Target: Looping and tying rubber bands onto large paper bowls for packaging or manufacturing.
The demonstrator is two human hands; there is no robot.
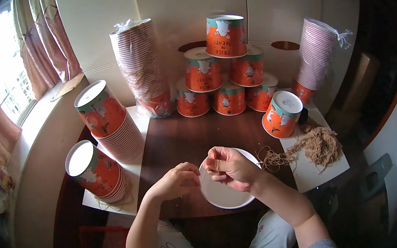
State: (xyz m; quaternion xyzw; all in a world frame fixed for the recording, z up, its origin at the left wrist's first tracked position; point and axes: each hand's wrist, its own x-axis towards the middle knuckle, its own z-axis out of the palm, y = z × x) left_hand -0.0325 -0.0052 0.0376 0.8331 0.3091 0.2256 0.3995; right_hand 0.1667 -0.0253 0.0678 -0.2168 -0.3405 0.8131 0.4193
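Note:
Right in front of me is a round white container (225, 196), its rim and pale inside showing; its outer side is hidden from view. My left hand (176, 180) hovers by its left rim, fingers curled in and tips close together. Over the far part of it, my right hand (232, 168) is closed in a pinch, thumb against the index finger. Whatever either hand holds is too small to make out. Loose brown twine (272, 159) runs from near the container's right rim to a tangled twine heap (324, 145) on the right.
Orange paper buckets (229, 99) stand upside down in a pyramid at the back. Tall nested stacks in plastic (137, 58) flank it, the other a bucket stack (317, 53). More nested buckets (114, 128) lean at left. A single bucket (282, 114) is at right on the brown table (175, 136).

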